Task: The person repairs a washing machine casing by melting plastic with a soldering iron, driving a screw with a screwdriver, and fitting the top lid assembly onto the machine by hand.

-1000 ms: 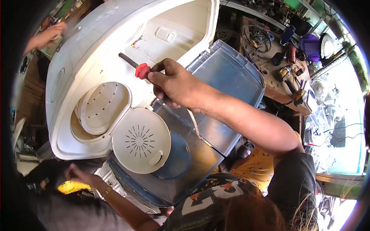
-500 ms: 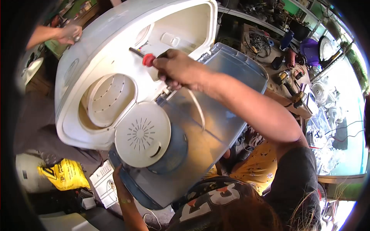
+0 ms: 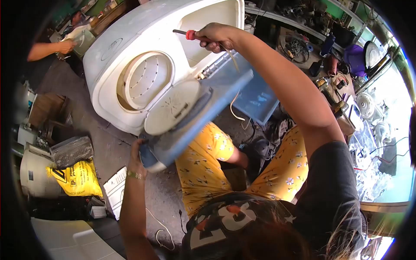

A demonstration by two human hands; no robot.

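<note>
A white twin-tub washing machine [image 3: 104, 86] lies tilted before me, its round spin-tub opening [image 3: 149, 80] facing me. My right hand [image 3: 219, 37] is closed round a red-handled screwdriver [image 3: 190, 34], its shaft pointing left over the machine's larger opening. Below that hand hangs a pale cord [image 3: 234, 104]. My left hand [image 3: 137, 157] grips the lower left end of a translucent blue lid [image 3: 203, 117], which stands tilted on edge. A round slotted white cover [image 3: 173, 106] sits by the lid's inner side. Another blue panel [image 3: 258, 102] is further right.
Another person's hand [image 3: 66, 46] is at the upper left, near a pale container. A yellow bag [image 3: 80, 177] lies at lower left beside a grey block [image 3: 73, 151]. A cluttered workbench [image 3: 342, 86] stands on the right. A loose cord [image 3: 162, 234] lies on the floor.
The blue lid has swung from lying flat toward me to tilted on edge, with my left hand raised. My right hand and screwdriver have moved up and right. The other person's hand has left the machine.
</note>
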